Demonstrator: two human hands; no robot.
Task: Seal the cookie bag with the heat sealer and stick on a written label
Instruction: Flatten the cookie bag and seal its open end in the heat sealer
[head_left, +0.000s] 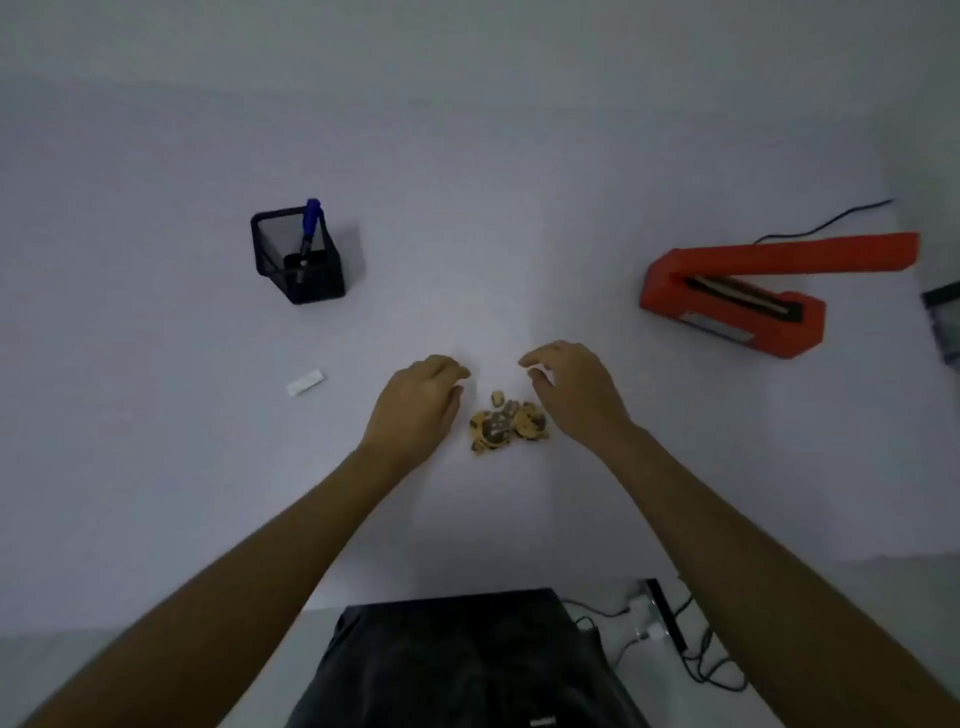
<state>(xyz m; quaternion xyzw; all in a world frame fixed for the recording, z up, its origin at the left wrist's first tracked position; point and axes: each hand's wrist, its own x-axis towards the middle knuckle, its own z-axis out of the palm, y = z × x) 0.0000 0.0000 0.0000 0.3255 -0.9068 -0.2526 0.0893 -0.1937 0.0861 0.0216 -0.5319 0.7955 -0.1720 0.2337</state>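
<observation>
Broken cookies (506, 423) lie near the table's front in a clear bag whose film I can barely make out. My left hand (421, 402) rests just left of the cookies, fingers curled down by the bag's far edge; a grip on the film cannot be made out. My right hand (569, 389) hovers just right of them, fingers apart and curved, nothing visible in it. The orange heat sealer (727, 306) stands at the right with its arm raised. A small white label (305, 382) lies to the left. A blue pen (310, 223) stands in a black mesh holder (306, 278).
The sealer's black cable (826, 221) runs off toward the back right. A dark object (943, 312) sits at the right edge. Below the white table's front edge (234, 618), cables and a power strip (654, 618) lie on the floor.
</observation>
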